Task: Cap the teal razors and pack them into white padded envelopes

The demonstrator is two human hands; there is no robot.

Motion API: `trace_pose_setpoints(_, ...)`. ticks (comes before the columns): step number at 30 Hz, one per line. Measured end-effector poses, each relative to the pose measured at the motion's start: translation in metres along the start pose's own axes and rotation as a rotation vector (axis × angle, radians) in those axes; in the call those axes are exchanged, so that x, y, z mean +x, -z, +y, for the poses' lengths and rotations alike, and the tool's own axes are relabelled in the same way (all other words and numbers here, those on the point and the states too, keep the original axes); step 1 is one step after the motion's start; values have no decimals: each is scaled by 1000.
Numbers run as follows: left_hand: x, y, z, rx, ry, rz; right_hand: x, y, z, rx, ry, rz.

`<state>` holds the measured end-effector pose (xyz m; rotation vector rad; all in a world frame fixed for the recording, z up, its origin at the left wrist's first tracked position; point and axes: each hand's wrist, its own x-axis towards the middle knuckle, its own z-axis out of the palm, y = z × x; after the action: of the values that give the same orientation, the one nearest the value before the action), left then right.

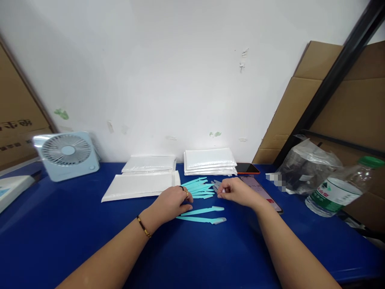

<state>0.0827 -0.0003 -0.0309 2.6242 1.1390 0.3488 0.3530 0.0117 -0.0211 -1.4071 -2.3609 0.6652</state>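
Observation:
Several teal eyebrow razors [199, 186] lie fanned in a loose pile at the middle of the table. My left hand [173, 204] rests at the handle ends of this pile, fingers curled over the razor handles and partly hiding them. In front of the pile, two more razors [203, 211] lie side by side, with clear caps at their blade ends. My right hand [233, 192] is by the blade end of the pile, next to small clear caps [215, 184]. Its thumb and fingers are pinched together; what is between them is too small to make out.
White padded envelopes [141, 185] lie left of the pile, and another stack of envelopes [210, 159] sits behind it. A phone [264, 196] lies beside my right hand. Further right are a plastic bag [306, 164] and a bottle [333, 196]. A fan [67, 156] stands at left.

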Motion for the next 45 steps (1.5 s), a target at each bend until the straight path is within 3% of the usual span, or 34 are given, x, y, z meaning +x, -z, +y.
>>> trace_pose_setpoints(2, 3, -2, -1, 89, -24, 47, 4, -2, 1, -128, 14, 154)
trace_pose_setpoints(4, 6, -5, -1, 166, -48, 55, 9, -5, 3, -206, 3, 187)
trace_pose_setpoints(12, 7, -7, 6, 318, -77, 91, 4, -3, 4, -222, -69, 92)
trace_pose_setpoints(16, 7, -7, 3, 337, -87, 107, -1, 5, 6, -187, 33, 115)
trace_pose_setpoints(20, 7, -6, 3, 367, -102, 108, 1, 5, 8, -186, 122, 8)
trace_pose_setpoints(24, 7, -4, 3, 398, -97, 97, 4, 1, 7, -177, 139, -18)
trace_pose_setpoints(32, 6, -5, 0, 353, -83, 95, 4, -2, 6, -135, 149, -21)
trace_pose_setpoints(40, 8, -13, -3, 105, -78, 69, 10, -15, -6, -32, 206, -61)
trace_pose_setpoints(42, 8, -13, -2, 79, -92, 56, 7, -9, -5, -5, 202, -72)
trace_pose_setpoints(45, 7, -12, 0, 120, -105, 107, -3, 9, 4, 3, 122, 11)
